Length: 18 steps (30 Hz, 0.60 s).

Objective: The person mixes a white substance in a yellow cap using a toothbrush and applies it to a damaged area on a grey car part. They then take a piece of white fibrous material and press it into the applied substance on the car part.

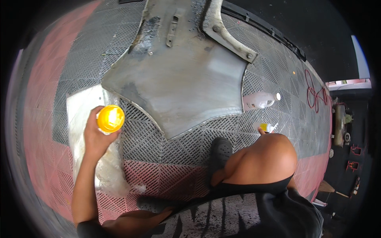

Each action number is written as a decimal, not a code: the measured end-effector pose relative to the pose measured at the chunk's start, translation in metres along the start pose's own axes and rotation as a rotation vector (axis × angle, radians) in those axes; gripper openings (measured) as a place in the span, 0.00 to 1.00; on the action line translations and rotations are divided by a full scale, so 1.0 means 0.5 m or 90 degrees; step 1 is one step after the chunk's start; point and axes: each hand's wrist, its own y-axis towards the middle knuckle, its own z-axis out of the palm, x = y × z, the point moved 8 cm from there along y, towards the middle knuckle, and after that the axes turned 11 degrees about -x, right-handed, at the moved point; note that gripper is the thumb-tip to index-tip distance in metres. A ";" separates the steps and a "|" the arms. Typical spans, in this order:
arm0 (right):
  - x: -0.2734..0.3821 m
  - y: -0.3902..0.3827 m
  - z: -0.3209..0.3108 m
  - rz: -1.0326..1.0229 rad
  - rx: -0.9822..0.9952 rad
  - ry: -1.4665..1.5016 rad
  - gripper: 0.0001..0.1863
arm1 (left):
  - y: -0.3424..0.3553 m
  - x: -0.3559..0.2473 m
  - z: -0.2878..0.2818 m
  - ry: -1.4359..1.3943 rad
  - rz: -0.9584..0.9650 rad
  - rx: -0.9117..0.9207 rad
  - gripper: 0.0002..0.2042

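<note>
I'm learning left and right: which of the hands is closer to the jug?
Right. The right hand, partly hidden by the knee, is just below the jug in the picture; the left hand is far to the jug's left.

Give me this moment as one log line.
left hand: holds yellow container | right hand: at small bottle, grip partly hidden by knee | nearby: metal panel, plastic jug

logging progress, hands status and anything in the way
Left hand gripping yellow container. Right hand at small bottle, knee partly blocking view. Metal panel untouched.
</note>
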 end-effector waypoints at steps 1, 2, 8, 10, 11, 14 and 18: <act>-0.038 0.033 0.040 0.006 -0.027 0.006 0.23 | 0.015 -0.006 -0.004 -0.010 0.005 0.002 0.42; -0.070 0.061 0.076 0.013 -0.049 0.013 0.23 | 0.023 -0.014 -0.015 -0.012 0.006 0.008 0.42; -0.140 0.153 0.160 0.017 -0.115 0.018 0.21 | 0.050 -0.039 -0.083 0.016 0.032 -0.122 0.44; -0.125 0.116 0.160 0.029 -0.084 0.015 0.22 | 0.032 -0.012 -0.113 -0.008 -0.021 -0.120 0.43; -0.115 0.105 0.149 0.035 -0.072 0.012 0.22 | 0.023 -0.005 -0.118 -0.036 -0.080 -0.102 0.43; -0.103 0.093 0.071 0.059 -0.062 0.020 0.22 | 0.008 -0.015 -0.127 -0.062 -0.084 -0.066 0.40; -0.056 0.036 -0.004 0.104 -0.045 0.064 0.23 | -0.026 -0.107 -0.228 0.099 0.118 -0.117 0.42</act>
